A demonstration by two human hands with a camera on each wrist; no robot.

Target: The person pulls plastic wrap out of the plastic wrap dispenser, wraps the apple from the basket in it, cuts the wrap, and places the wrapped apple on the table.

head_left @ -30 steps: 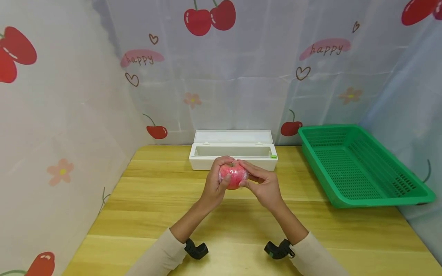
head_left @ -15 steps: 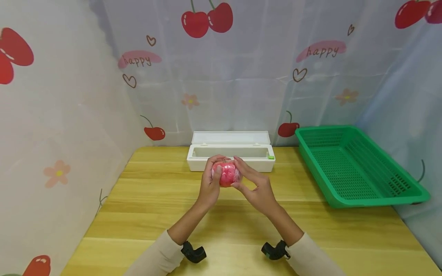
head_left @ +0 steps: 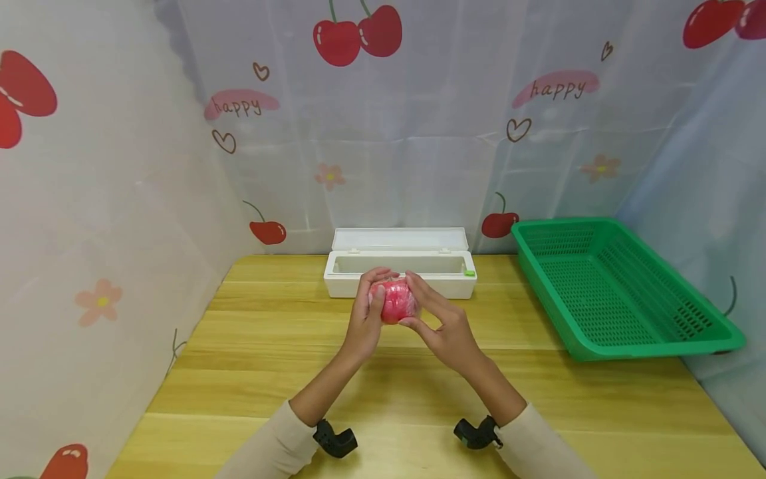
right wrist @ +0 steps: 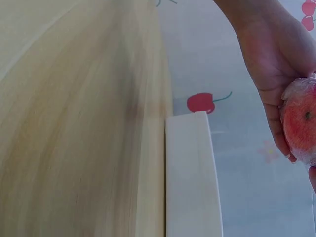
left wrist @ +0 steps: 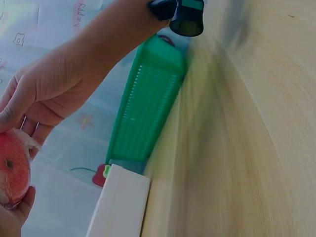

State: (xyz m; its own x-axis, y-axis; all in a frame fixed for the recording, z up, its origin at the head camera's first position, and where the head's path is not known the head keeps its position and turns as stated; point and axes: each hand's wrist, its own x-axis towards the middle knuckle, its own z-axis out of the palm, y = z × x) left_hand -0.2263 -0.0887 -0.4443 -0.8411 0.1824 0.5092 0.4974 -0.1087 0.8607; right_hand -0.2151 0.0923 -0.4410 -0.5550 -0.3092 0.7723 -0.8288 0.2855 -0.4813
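In the head view a red apple (head_left: 397,303) is held up over the table, wrapped in clear plastic film. My left hand (head_left: 362,326) grips it from the left, thumb across the near side. On its right, my right hand (head_left: 450,332) has its thumb and fingers bent against the film. The left wrist view shows the apple (left wrist: 14,165) between both hands, with a loose flap of film standing off its edge. Film also bunches around the apple (right wrist: 302,118) in the right wrist view. Behind the hands stands a long white box (head_left: 401,287), its lid (head_left: 399,238) raised.
A green perforated basket (head_left: 634,299) sits at the table's right side, tilted slightly against the curtain. The wooden table (head_left: 269,379) runs beneath both arms. A printed curtain (head_left: 395,166) borders the back and sides.
Over the last second the apple has turned in the hands, so its stem no longer faces up clearly. The right hand's thumb and fingers have spread wider. The view has shifted slightly.
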